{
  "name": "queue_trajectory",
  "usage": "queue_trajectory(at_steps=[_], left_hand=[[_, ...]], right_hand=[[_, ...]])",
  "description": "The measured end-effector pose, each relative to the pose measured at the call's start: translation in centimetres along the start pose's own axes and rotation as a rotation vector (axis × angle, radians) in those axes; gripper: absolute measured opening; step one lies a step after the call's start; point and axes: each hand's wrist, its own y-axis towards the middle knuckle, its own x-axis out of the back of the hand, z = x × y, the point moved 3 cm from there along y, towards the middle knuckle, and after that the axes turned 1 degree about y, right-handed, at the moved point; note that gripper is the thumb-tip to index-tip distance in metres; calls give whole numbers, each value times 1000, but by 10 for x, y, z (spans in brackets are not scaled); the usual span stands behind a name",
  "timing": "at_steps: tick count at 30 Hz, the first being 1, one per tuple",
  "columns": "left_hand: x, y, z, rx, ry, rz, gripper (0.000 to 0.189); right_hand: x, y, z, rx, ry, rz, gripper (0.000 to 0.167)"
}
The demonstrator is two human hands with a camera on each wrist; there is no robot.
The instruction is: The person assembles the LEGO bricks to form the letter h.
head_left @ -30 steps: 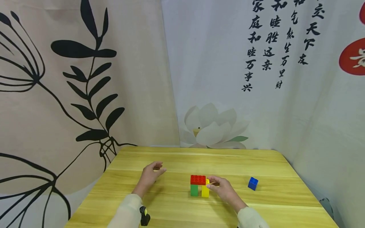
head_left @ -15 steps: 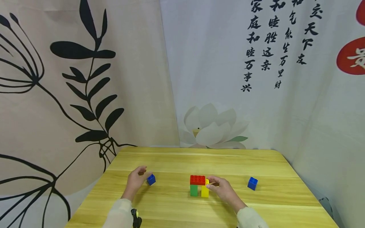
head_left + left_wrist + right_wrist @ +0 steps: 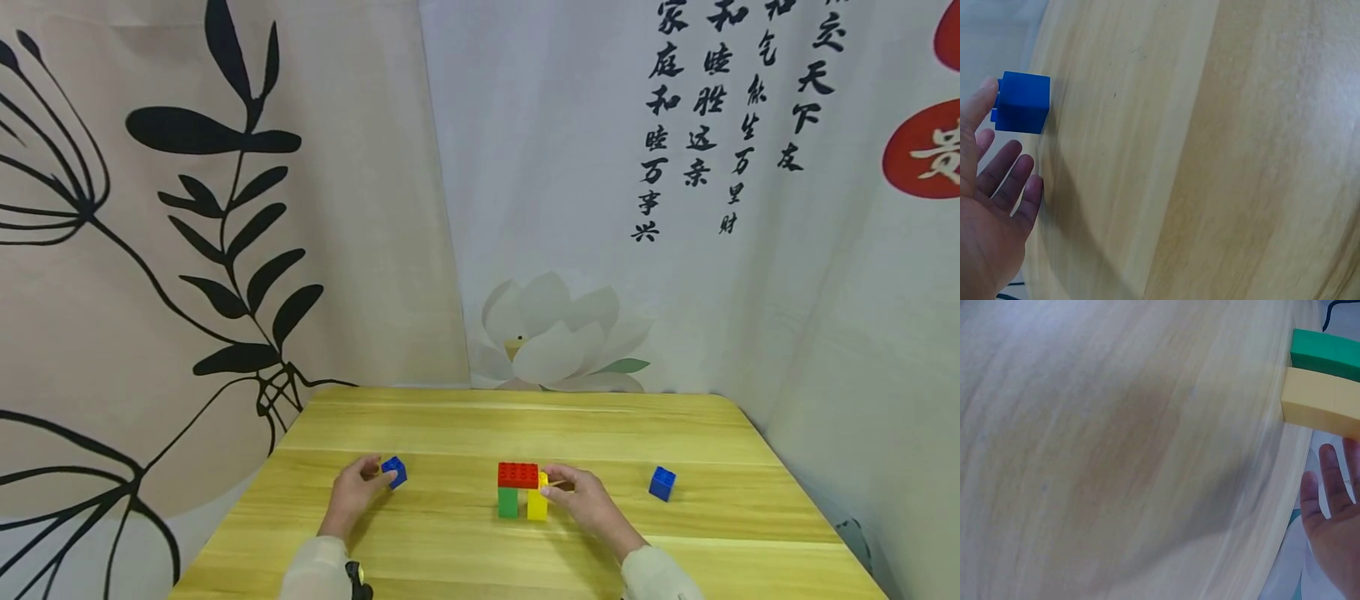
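Observation:
On the left of the table, my left hand [image 3: 352,495] is at a blue toy brick [image 3: 393,472], with the thumb overlapping its near side. In the left wrist view the thumb tip lies at the studs of the blue brick [image 3: 1024,103]; the other fingers are extended below it. My right hand [image 3: 591,500] pinches the yellow toy bricks [image 3: 537,503] between thumb and index finger. A red brick [image 3: 517,475] bridges the green bricks [image 3: 507,502] and the yellow ones. In the right wrist view the thumb and index finger are out of sight.
Another blue brick [image 3: 662,483] lies to the right of my right hand on the wooden table [image 3: 450,550]. Printed curtains [image 3: 555,208] hang behind the table's far edge. A dark cable [image 3: 1330,312] shows beyond the table in the right wrist view.
My left hand first moves left, uncovering the blue brick, then comes up to it with the thumb over it. That brick has turned slightly. My right hand stays at the yellow bricks.

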Motion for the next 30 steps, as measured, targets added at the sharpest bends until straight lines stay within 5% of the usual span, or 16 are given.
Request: queue_trajectory(at_steps=[11,30], left_hand=[[-4,0,7,-33,36,-47,46],[-2,0,-2,-21,24,-18,41]], right_hand=[[-2,1,0,-2,-3,-4,43],[-1,0,1,20,-18,-4,43]])
